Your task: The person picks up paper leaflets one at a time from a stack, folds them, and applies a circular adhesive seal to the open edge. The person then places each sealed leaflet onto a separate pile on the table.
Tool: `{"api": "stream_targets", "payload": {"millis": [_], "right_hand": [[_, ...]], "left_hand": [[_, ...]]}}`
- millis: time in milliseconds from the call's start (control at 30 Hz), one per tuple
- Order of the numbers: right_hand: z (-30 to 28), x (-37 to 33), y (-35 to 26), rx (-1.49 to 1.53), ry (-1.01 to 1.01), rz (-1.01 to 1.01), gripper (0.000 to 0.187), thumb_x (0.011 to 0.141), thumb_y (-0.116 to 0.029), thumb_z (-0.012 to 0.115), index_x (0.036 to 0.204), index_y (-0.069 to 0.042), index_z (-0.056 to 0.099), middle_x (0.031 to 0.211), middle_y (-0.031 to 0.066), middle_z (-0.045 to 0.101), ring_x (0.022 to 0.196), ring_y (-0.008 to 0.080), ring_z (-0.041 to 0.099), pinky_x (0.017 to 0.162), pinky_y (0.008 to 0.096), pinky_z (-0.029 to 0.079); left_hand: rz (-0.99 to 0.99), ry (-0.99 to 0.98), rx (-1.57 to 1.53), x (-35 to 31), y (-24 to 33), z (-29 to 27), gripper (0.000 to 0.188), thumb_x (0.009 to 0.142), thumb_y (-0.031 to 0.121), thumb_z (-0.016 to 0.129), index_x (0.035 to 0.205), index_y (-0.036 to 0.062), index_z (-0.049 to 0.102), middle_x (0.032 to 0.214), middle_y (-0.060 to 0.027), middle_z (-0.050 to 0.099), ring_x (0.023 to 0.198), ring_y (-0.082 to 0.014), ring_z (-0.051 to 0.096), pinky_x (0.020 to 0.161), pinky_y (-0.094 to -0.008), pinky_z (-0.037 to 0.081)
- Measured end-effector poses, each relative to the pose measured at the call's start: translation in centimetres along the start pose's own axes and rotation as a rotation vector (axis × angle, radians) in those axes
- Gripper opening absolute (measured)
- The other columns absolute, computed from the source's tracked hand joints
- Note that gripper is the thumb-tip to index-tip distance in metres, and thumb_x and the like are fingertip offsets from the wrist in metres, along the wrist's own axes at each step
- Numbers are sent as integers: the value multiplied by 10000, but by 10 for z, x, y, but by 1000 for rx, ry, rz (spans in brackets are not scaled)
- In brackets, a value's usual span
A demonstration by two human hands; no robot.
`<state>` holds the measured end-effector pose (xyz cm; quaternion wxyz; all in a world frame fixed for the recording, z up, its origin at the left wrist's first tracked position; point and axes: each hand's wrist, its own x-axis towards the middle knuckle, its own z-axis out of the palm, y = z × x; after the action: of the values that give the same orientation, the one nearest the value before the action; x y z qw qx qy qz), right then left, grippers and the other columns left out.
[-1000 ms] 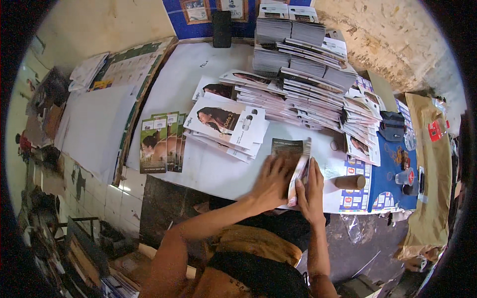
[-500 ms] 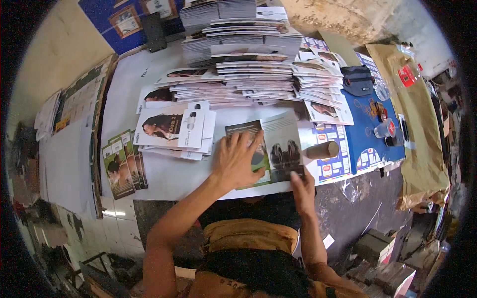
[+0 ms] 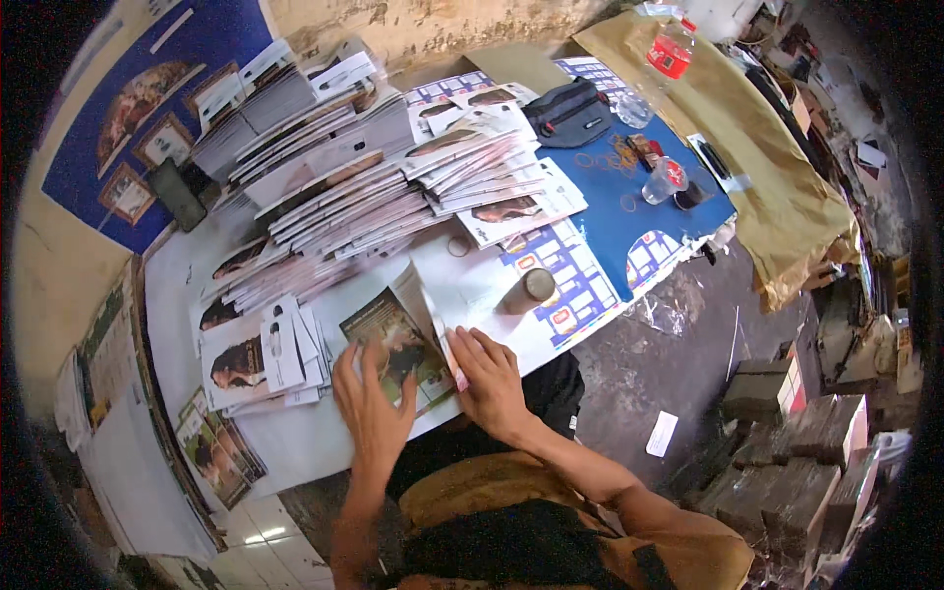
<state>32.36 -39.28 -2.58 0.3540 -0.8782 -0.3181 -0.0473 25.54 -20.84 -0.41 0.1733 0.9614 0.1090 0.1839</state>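
A green-and-brown paper leaflet [image 3: 408, 339] lies longways back from the flat white worktop's [image 3: 315, 442] front edge, between the left hand [image 3: 377, 408], fingers spread, and right hand [image 3: 492, 383], fingers together.

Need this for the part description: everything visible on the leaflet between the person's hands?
The leaflet looks like thin, glossy printed paper, folded once. Its left panel lies on the white table, dark along the top, with brown and green picture areas below. The right panel stands raised at the fold, pale on its inner face, with a pinkish lower corner. The left hand is spread over the flat panel; the right hand is against the raised panel's outer side. Print is too blurred to make out.
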Motion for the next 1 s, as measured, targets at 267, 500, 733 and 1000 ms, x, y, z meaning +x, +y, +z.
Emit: {"api": "stream_targets", "payload": {"millis": [267, 500, 733, 1000], "right_hand": [[1, 0, 2, -96, -142, -176, 797, 776, -119, 660, 1523, -287, 441, 1611, 205, 305, 1443, 381, 375, 1131, 487, 360], [4, 2, -8, -32, -215, -230, 782, 866, -383, 697, 1557, -235, 361, 1640, 195, 240, 1473, 376, 330, 1172, 507, 306], [-6, 3, -6, -95, -285, -223, 814, 846, -490, 693, 1547, -226, 375, 1659, 142, 221, 1493, 347, 305, 1167, 540, 311], [9, 6, -9, -100, -306, -221, 715, 886, -277, 640, 1549, -194, 385, 1634, 148, 289, 1484, 322, 336, 1159, 540, 326]], "left_hand": [[-77, -88, -33, -22, -3, 12, 590, 860, 186, 669, 1384, -10, 481, 1477, -195, 415, 1390, -448, 347, 1154, -572, 290], [-145, 50, -173, -34, -6, 13, 492, 1033, 229, 470, 1457, -19, 437, 1460, -223, 493, 1366, -463, 410, 1138, -553, 321], [-101, 11, -74, -26, -2, 19, 541, 1029, 250, 508, 1472, -41, 401, 1464, -231, 478, 1362, -461, 415, 1138, -549, 326], [-123, 55, -87, -35, -18, 20, 517, 1014, 226, 554, 1456, -20, 448, 1457, -218, 503, 1358, -436, 435, 1129, -534, 353]]}}
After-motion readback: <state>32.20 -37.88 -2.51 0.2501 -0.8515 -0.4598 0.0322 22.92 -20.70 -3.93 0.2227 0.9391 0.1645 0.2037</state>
